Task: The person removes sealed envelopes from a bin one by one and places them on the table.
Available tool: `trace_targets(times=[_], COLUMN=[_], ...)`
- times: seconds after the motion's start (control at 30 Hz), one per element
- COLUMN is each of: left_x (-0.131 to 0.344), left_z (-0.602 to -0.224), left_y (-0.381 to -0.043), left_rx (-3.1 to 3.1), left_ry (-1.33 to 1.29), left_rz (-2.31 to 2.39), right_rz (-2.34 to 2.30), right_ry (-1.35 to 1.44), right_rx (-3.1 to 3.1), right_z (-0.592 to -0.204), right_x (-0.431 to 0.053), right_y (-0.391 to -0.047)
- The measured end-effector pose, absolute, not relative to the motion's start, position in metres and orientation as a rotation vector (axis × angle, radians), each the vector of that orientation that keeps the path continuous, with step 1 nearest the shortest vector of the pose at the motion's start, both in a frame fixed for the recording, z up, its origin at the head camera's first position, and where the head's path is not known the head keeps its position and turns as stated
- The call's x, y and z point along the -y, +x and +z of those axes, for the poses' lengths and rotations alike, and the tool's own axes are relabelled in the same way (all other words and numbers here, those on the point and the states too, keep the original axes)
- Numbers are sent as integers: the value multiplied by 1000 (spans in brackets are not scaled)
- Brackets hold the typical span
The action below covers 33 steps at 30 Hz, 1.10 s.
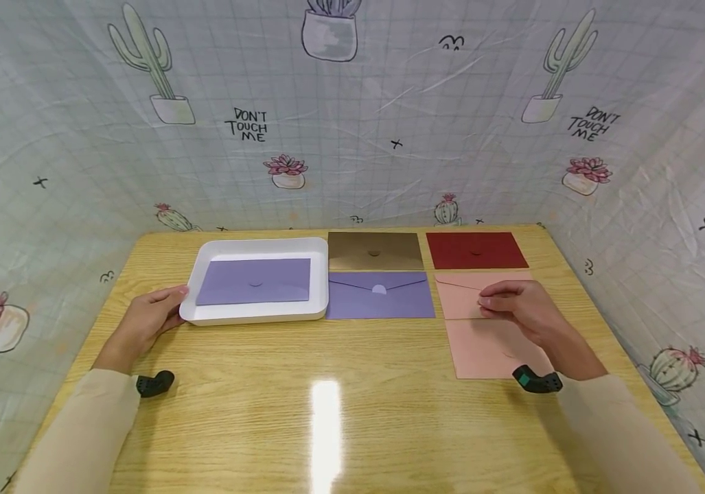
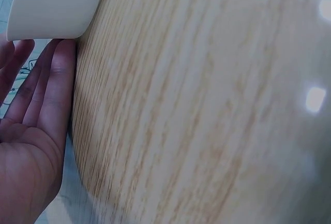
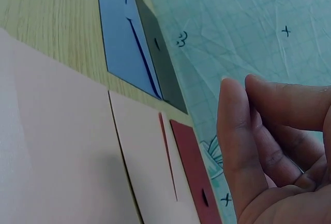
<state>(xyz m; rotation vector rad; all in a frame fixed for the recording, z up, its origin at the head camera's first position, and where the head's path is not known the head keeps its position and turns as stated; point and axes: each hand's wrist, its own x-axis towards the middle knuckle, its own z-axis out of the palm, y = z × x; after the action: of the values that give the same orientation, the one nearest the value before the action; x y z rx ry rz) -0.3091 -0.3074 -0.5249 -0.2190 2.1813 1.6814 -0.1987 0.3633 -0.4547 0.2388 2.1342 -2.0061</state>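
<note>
At the left end of the white tray [image 1: 253, 318], my left hand [image 1: 145, 319] grips its edge. The left wrist view has those fingers [image 2: 59, 79] against the tray's outer wall [image 2: 54, 12]. A purple envelope [image 1: 278, 281] lies inside the tray. Over the pink envelope with a flap line [image 1: 458, 302], my right hand [image 1: 528, 312] hovers with bent fingers. In the right wrist view its thumb and a fingertip [image 3: 232, 92] come close together, and nothing shows between them. Nearer me, a second pink envelope [image 1: 476, 357] lies edge to edge with the first.
Beside the tray are a gold-brown envelope [image 1: 352, 250] and a purple envelope with a round seal [image 1: 358, 302]. A dark red envelope [image 1: 457, 254] lies behind the pink ones. Patterned cloth [image 1: 358, 137] walls the wooden table [image 1: 253, 398] at the back and sides.
</note>
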Motion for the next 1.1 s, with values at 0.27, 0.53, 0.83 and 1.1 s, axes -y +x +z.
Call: trace_targets(times=[0.27,0.53,0.83,1.1], left_x=[306,304,304,306], left_z=[-524,-523,-522,-524], left_y=[-308,-307,-306,-306], left_rx=[-2157,-2184,-2167,-2171], left_ry=[-223,-226,-218,-222], left_rz=[1716,1678,1708,1711], right_rz=[-2002,-1942,-1895,-1878], right_ry=[216,197,165,128], right_rx=[-2129,-2157,-2199,-2196], right_z=[-452,-449,-446,-443], right_x=[-353,-340,-327,-316], right_y=[-202,-207,-214,-222])
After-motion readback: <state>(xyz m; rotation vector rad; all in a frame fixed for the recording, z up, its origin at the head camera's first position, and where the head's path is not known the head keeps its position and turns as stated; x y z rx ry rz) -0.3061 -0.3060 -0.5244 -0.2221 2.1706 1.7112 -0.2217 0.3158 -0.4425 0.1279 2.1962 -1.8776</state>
